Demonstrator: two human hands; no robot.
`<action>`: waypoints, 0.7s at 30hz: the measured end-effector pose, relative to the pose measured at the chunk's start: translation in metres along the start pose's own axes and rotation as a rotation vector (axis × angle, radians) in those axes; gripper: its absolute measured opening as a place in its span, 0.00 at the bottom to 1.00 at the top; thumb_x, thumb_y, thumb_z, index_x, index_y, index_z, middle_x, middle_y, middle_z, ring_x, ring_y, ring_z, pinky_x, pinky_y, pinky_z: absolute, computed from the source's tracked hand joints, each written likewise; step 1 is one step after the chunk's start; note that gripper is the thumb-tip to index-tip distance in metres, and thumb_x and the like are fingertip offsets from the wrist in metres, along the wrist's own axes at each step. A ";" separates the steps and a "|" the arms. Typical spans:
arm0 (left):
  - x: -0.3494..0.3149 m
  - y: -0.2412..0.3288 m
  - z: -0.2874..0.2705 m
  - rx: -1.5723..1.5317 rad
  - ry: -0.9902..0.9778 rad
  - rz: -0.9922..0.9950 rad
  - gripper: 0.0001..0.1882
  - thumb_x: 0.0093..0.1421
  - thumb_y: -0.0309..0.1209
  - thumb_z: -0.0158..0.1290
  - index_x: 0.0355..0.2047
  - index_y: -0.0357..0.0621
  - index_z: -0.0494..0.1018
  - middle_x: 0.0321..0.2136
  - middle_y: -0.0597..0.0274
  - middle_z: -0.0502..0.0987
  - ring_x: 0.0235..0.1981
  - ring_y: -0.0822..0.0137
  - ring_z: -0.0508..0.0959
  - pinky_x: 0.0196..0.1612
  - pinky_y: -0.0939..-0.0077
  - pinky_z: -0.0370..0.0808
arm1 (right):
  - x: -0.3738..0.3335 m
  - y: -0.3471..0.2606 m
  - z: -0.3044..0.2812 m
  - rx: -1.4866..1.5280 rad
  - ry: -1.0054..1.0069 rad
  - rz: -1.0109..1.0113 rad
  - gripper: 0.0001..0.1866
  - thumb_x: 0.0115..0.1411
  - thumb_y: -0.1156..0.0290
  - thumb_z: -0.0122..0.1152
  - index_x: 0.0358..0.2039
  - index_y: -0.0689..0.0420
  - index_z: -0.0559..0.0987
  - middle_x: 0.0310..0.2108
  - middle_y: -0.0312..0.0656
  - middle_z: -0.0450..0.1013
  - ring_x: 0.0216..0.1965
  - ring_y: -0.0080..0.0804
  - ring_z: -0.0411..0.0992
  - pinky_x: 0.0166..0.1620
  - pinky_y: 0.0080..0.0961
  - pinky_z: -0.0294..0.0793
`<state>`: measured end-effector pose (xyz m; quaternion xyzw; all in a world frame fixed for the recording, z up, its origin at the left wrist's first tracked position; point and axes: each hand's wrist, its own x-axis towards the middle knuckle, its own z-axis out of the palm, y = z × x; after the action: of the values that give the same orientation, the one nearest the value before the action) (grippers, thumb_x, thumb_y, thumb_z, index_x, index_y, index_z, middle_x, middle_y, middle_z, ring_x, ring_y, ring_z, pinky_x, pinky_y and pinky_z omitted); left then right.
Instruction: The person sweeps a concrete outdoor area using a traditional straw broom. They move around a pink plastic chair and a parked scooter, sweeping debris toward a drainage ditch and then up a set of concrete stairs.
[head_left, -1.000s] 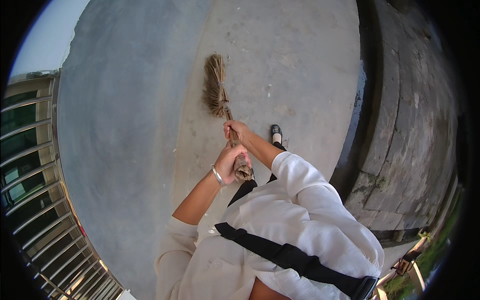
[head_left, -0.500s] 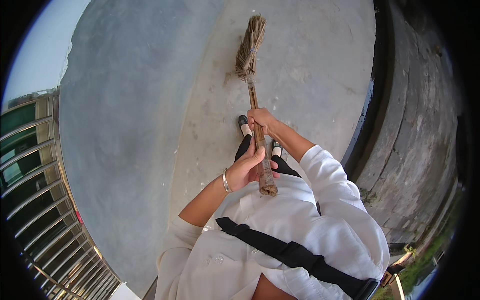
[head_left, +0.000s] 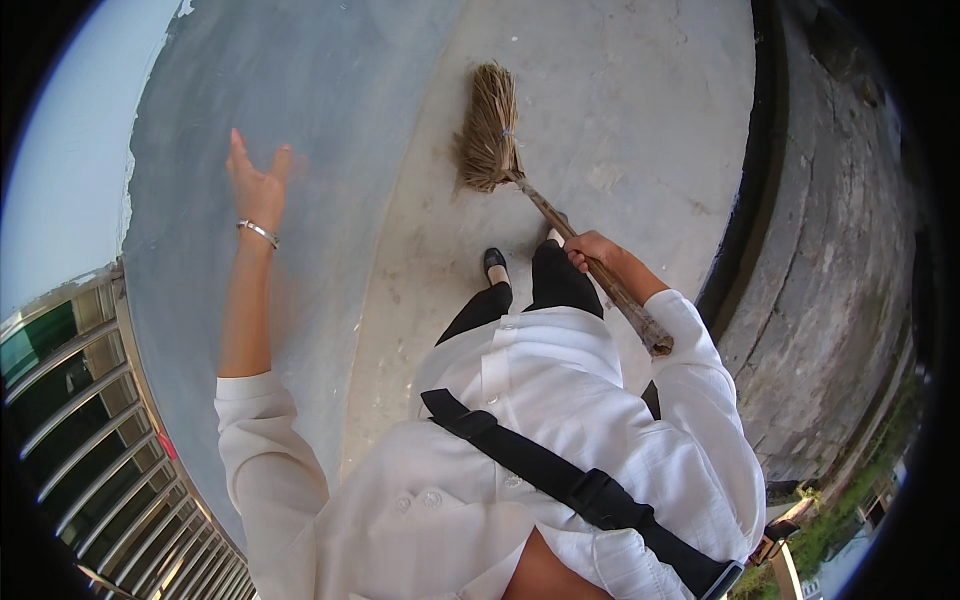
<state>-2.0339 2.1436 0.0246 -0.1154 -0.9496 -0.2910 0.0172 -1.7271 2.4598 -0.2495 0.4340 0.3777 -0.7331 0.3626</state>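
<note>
A straw broom (head_left: 489, 128) with a wooden handle rests its bristle head on the floor in front of me, tilted so the handle runs back toward my right side. My right hand (head_left: 592, 250) is wrapped round the middle of that handle. The handle's upper end reaches over my right sleeve. Out to the left, my left hand (head_left: 258, 190) is raised with nothing in it, fingers spread and slightly blurred. A silver bangle (head_left: 259, 233) circles its wrist.
Grey concrete floor (head_left: 620, 110) spreads ahead, bordering a blue-grey wall (head_left: 240, 320) on the left. Metal window bars (head_left: 85, 430) stand at the lower left. A dark gap (head_left: 768, 150) and a weathered stone surface (head_left: 830, 280) run along the right. My black shoe (head_left: 495, 265) is behind the broom head.
My left hand has let go of the handle and swung out to the left. The handle has tilted toward the right in my right hand, and my feet have moved.
</note>
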 end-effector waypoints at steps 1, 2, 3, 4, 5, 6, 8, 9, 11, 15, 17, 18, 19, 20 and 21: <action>0.029 -0.009 -0.007 0.136 0.123 0.155 0.45 0.48 0.42 0.54 0.59 0.38 0.43 0.57 0.45 0.47 0.60 0.48 0.43 0.59 0.56 0.48 | 0.006 -0.008 -0.010 0.052 -0.042 0.031 0.09 0.50 0.75 0.50 0.16 0.56 0.64 0.13 0.32 0.59 0.11 0.15 0.55 0.11 0.13 0.54; 0.054 -0.011 -0.016 0.281 0.255 0.305 0.45 0.47 0.42 0.55 0.59 0.38 0.44 0.57 0.45 0.46 0.60 0.44 0.40 0.59 0.52 0.45 | 0.011 -0.020 -0.018 0.095 -0.092 0.062 0.09 0.50 0.75 0.50 0.16 0.56 0.64 0.13 0.32 0.59 0.11 0.15 0.55 0.11 0.13 0.54; 0.076 -0.004 -0.021 0.425 0.343 0.313 0.45 0.47 0.43 0.55 0.59 0.39 0.44 0.57 0.44 0.45 0.59 0.41 0.40 0.57 0.47 0.44 | 0.009 -0.031 -0.022 0.095 -0.101 0.084 0.09 0.50 0.75 0.50 0.16 0.56 0.63 0.13 0.32 0.58 0.11 0.15 0.54 0.12 0.13 0.53; 0.098 0.006 -0.026 0.571 0.431 0.322 0.45 0.47 0.44 0.55 0.59 0.40 0.45 0.58 0.42 0.44 0.59 0.39 0.40 0.56 0.42 0.43 | 0.008 -0.038 -0.028 0.074 -0.079 0.083 0.09 0.50 0.76 0.50 0.16 0.56 0.64 0.13 0.32 0.58 0.11 0.15 0.54 0.12 0.14 0.53; 0.114 0.007 -0.041 0.634 0.480 0.345 0.45 0.47 0.43 0.55 0.59 0.41 0.44 0.58 0.42 0.42 0.59 0.38 0.39 0.56 0.40 0.41 | 0.006 -0.042 -0.026 0.041 -0.071 0.085 0.09 0.50 0.76 0.51 0.16 0.56 0.64 0.13 0.32 0.58 0.11 0.16 0.54 0.12 0.14 0.53; 0.131 0.008 -0.054 0.693 0.536 0.362 0.45 0.46 0.43 0.55 0.59 0.43 0.43 0.58 0.43 0.41 0.59 0.38 0.37 0.55 0.38 0.40 | 0.003 -0.049 -0.026 -0.001 -0.058 0.080 0.09 0.50 0.76 0.51 0.16 0.56 0.64 0.13 0.32 0.58 0.11 0.16 0.54 0.12 0.14 0.53; 0.160 0.007 -0.074 0.787 0.606 0.366 0.46 0.46 0.43 0.55 0.60 0.45 0.41 0.59 0.43 0.39 0.59 0.37 0.35 0.55 0.36 0.38 | -0.003 -0.055 -0.036 -0.083 -0.055 0.026 0.09 0.50 0.74 0.52 0.15 0.57 0.65 0.12 0.33 0.58 0.10 0.18 0.54 0.12 0.16 0.54; 0.175 0.002 -0.084 0.831 0.614 0.363 0.46 0.47 0.44 0.54 0.60 0.46 0.41 0.59 0.42 0.38 0.59 0.37 0.34 0.55 0.36 0.37 | -0.009 -0.068 -0.034 -0.115 -0.051 0.055 0.10 0.50 0.74 0.51 0.14 0.58 0.65 0.12 0.34 0.58 0.10 0.19 0.54 0.12 0.17 0.54; 0.198 -0.005 -0.092 0.938 0.609 0.352 0.46 0.47 0.46 0.53 0.60 0.48 0.40 0.59 0.42 0.36 0.59 0.36 0.33 0.55 0.35 0.35 | -0.004 -0.074 -0.046 -0.102 -0.081 0.085 0.09 0.50 0.74 0.51 0.15 0.58 0.65 0.12 0.34 0.58 0.10 0.19 0.54 0.11 0.18 0.55; 0.213 -0.018 -0.076 1.037 0.600 0.281 0.47 0.48 0.57 0.48 0.61 0.52 0.38 0.59 0.38 0.30 0.58 0.33 0.29 0.52 0.32 0.30 | -0.006 -0.102 -0.065 -0.293 0.002 0.110 0.06 0.49 0.73 0.51 0.19 0.59 0.65 0.13 0.35 0.59 0.10 0.21 0.55 0.11 0.21 0.58; 0.203 -0.023 -0.084 1.056 0.587 0.263 0.48 0.47 0.61 0.45 0.60 0.52 0.38 0.58 0.35 0.29 0.57 0.31 0.27 0.51 0.30 0.29 | -0.009 -0.110 -0.074 -0.332 0.006 0.199 0.06 0.49 0.72 0.51 0.23 0.59 0.65 0.14 0.36 0.60 0.10 0.22 0.56 0.11 0.22 0.60; 0.202 -0.025 -0.085 1.072 0.589 0.259 0.48 0.47 0.63 0.43 0.60 0.52 0.38 0.58 0.33 0.29 0.57 0.30 0.25 0.50 0.29 0.28 | -0.011 -0.112 -0.079 -0.338 0.033 0.231 0.07 0.50 0.71 0.51 0.24 0.60 0.65 0.15 0.37 0.60 0.10 0.22 0.56 0.11 0.22 0.60; 0.205 -0.020 -0.084 1.076 0.581 0.246 0.48 0.47 0.64 0.42 0.60 0.52 0.40 0.57 0.32 0.30 0.56 0.30 0.24 0.50 0.28 0.27 | -0.010 -0.112 -0.084 -0.351 0.048 0.237 0.07 0.50 0.71 0.50 0.25 0.60 0.65 0.15 0.37 0.60 0.10 0.22 0.57 0.11 0.22 0.60; 0.208 -0.017 -0.078 1.073 0.583 0.239 0.47 0.47 0.64 0.42 0.59 0.52 0.40 0.57 0.32 0.30 0.57 0.30 0.24 0.50 0.28 0.27 | -0.008 -0.111 -0.088 -0.366 0.062 0.244 0.07 0.51 0.71 0.50 0.26 0.60 0.65 0.16 0.37 0.60 0.10 0.22 0.57 0.11 0.22 0.60; 0.210 -0.013 -0.076 1.077 0.592 0.230 0.47 0.46 0.64 0.43 0.59 0.52 0.41 0.57 0.32 0.30 0.57 0.30 0.24 0.50 0.29 0.27 | -0.005 -0.110 -0.090 -0.385 0.070 0.244 0.08 0.51 0.71 0.50 0.27 0.60 0.64 0.16 0.37 0.60 0.10 0.22 0.57 0.11 0.22 0.60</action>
<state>-2.2438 2.1345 0.1012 -0.1065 -0.8995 0.2123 0.3667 -1.7873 2.5890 -0.2488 0.4244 0.4677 -0.5827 0.5115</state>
